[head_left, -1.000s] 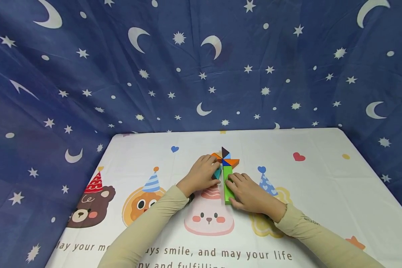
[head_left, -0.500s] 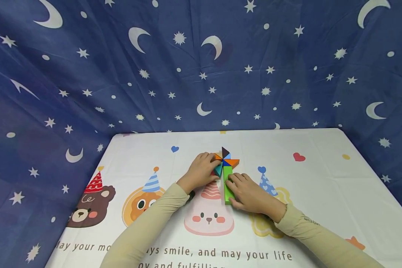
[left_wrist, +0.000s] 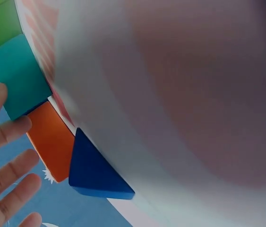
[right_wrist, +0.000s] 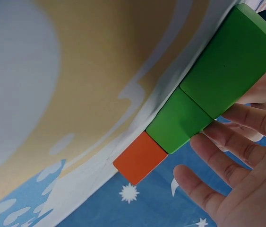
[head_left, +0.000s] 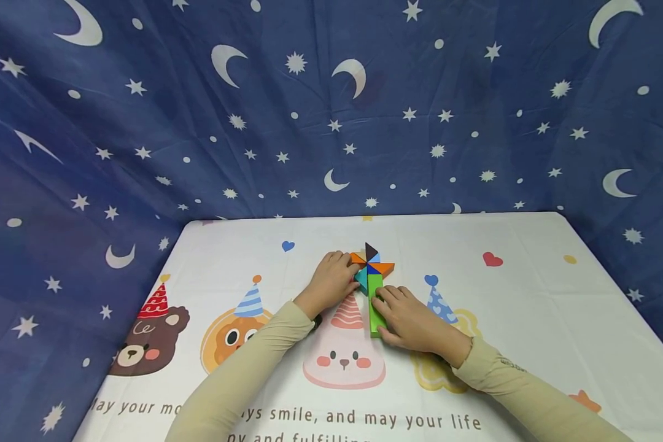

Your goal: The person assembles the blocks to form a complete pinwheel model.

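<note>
Triangular blocks form a pinwheel on the table, with a green stem [head_left: 376, 316] of two blocks below it. My left hand [head_left: 330, 279] is at the pinwheel's left side, its thumb on the teal triangular block [left_wrist: 21, 78] and index fingertip at that block's edge by an orange block [left_wrist: 52, 142]. Its other fingers spread fairly straight. The teal block's lower point is right at the stem. My right hand [head_left: 411, 316] rests along the stem's right side, fingertips on its top edge and thumb near its lower end. A dark blue triangular block [left_wrist: 97, 170] lies beside the orange one.
A black triangular block [head_left: 371, 252] tops the pinwheel, and another orange block [head_left: 385, 269] points right. The white tablecloth [head_left: 536, 307] has printed cartoon figures and lettering. A blue curtain [head_left: 398, 159] with moons and stars hangs behind the table and at its left.
The teal block has shifted and turned toward the green stem. My left hand's thumb and fingers have moved slightly left and up. My right hand has stayed in place.
</note>
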The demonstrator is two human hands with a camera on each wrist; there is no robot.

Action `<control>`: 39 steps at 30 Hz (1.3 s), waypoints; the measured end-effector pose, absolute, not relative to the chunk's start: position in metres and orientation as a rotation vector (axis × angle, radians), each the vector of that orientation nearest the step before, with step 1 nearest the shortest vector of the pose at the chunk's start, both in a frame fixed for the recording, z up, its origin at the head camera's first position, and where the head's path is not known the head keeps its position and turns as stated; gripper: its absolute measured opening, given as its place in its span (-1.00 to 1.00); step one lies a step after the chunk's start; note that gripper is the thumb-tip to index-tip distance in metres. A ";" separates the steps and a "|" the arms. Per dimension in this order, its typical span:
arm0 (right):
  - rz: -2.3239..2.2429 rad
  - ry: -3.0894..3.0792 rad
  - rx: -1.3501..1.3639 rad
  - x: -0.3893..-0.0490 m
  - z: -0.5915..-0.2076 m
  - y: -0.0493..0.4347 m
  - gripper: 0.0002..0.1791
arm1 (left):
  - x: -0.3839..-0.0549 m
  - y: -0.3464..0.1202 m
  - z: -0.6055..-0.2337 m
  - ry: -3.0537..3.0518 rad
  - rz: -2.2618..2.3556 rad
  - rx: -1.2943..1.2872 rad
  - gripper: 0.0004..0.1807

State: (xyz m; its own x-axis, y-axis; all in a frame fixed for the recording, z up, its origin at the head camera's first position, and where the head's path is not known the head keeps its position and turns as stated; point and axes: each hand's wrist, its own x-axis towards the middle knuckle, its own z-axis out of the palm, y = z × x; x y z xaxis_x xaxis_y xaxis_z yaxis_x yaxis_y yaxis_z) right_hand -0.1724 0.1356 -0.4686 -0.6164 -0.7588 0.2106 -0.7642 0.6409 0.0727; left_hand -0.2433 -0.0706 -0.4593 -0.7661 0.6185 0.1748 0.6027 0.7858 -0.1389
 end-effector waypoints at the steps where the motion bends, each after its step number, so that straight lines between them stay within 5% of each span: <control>1: 0.037 -2.638 1.245 -0.173 -0.469 0.135 -0.46 | -0.243 -0.070 -0.459 -2.769 0.109 -0.955 -0.65; 26: 0.044 -2.620 1.250 -0.174 -0.470 0.135 -0.48 | -0.246 -0.068 -0.454 -2.813 0.107 -0.901 -0.65; 39: 0.041 -2.619 1.252 -0.173 -0.468 0.135 -0.48 | -0.247 -0.106 -0.457 -2.883 0.038 -0.799 -0.54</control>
